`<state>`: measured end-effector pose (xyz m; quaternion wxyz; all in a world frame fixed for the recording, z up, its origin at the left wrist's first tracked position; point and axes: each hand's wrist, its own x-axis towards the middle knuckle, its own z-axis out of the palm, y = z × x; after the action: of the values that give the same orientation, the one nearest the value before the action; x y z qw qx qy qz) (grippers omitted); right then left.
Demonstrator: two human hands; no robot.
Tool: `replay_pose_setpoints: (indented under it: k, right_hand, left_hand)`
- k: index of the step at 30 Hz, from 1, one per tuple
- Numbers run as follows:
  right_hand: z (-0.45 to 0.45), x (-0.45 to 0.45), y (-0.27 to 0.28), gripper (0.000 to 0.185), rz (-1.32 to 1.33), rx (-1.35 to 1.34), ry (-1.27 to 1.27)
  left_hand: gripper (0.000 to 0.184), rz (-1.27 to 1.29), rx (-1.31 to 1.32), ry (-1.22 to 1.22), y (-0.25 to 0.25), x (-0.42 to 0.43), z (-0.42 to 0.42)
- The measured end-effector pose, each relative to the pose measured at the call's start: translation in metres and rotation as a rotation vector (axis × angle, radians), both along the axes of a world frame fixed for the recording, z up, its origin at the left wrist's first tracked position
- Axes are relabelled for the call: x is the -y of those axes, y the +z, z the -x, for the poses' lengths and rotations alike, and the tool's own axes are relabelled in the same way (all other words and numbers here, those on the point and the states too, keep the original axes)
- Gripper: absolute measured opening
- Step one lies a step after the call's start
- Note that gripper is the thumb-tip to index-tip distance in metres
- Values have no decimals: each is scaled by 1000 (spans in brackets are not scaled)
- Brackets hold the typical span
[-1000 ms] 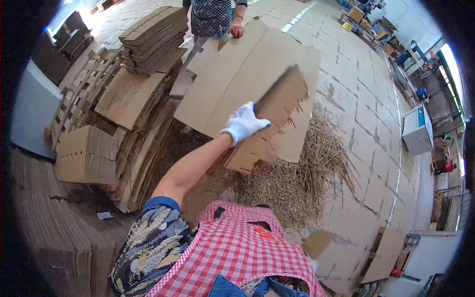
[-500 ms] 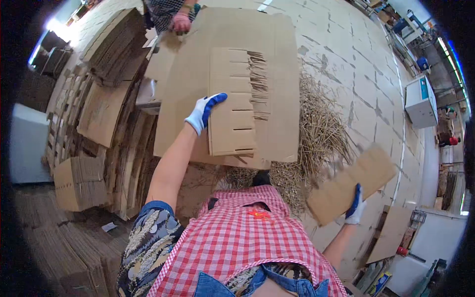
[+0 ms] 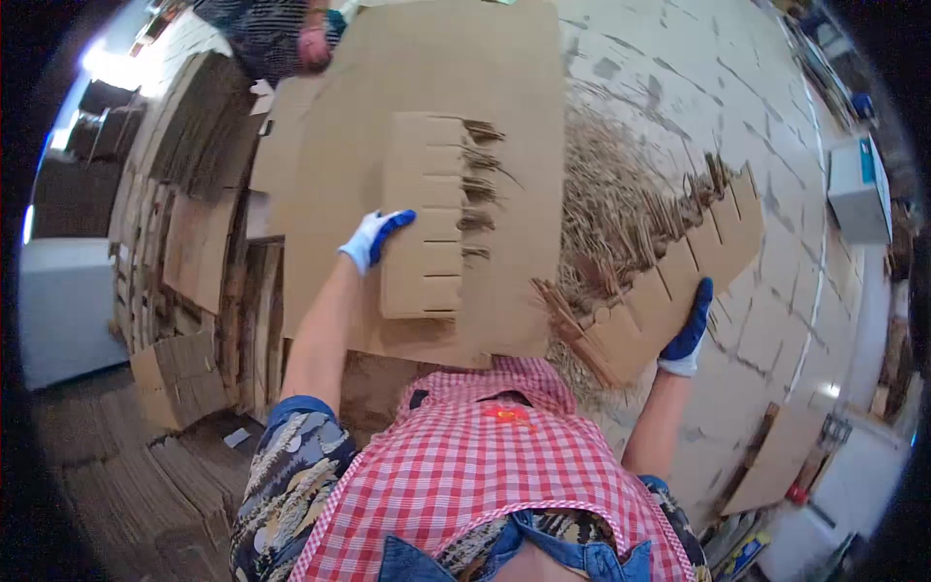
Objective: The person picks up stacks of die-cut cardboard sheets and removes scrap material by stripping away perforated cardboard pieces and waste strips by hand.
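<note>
A slotted cardboard stack with ragged strips on its right edge lies on a large flat cardboard sheet. My left hand, in a white and blue glove, is closed on the stack's left edge. To the right, my right hand, gloved too, grips the lower edge of a second slotted cardboard piece, tilted over the scraps. Torn strips stick out along that piece's upper edge.
Cardboard scraps are heaped right of the sheet. A co-worker's pink-gloved hand is at the sheet's top left. Cardboard stacks and a wooden pallet stand left. A white box is far right.
My right hand has come into view with the second piece, which has turned to show its ragged edge. My left hand now holds the stack lying flat on the sheet.
</note>
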<state>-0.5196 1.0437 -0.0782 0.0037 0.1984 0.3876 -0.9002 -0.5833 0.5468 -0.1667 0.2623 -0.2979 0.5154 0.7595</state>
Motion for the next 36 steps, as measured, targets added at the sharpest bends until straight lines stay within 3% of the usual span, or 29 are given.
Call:
replay_pose_setpoints:
  k: [1, 3, 5, 6, 9, 12, 14, 16, 19, 20, 22, 23, 27, 36]
  right_hand:
    - [3, 8, -1, 53, 21, 1, 17]
    - [6, 25, -1, 53, 61, 1, 61]
    - [4, 44, 3, 53, 66, -2, 109]
    - [-1, 54, 6, 53, 58, 4, 120]
    - [-21, 73, 7, 55, -176, 36, 1]
    - [-30, 81, 12, 56, -86, -10, 91]
    - [-30, 100, 34, 56, -41, 2, 131]
    - [-35, 108, 44, 56, 8, 19, 163]
    - [-42, 105, 33, 56, -188, 45, 155]
    - [-43, 103, 27, 56, -201, 38, 156]
    - [-44, 98, 12, 54, -250, 109, 113]
    - [-42, 97, 3, 53, -271, 142, 91]
    - [-36, 92, -44, 57, -296, 235, 145]
    - [-20, 127, -86, 66, 2, 123, 233]
  left_hand:
    - [35, -159, 51, 67, -10, 4, 0]
    - [43, -181, 98, 142, -29, 4, 3]
    - [53, 114, -124, 7, -23, -7, 1]
    - [53, 113, -138, 36, -18, -7, -3]
    - [61, 1198, -254, -418, 45, -13, -14]
    - [75, 1361, -240, -332, 74, 49, 1]
    - [78, 1666, -112, -58, 42, 114, 14]
    - [70, 1781, -242, 383, 11, 173, 20]
    - [70, 1722, 6, 421, 33, 210, 40]
    - [70, 1709, 5, 428, 17, 229, 51]
    - [65, 1308, -67, 519, -40, 274, 74]
    - [63, 1110, -103, 557, -45, 281, 80]
    - [52, 920, -158, 641, -24, 282, 72]
    - [44, 1046, -180, 689, 18, 273, 17]
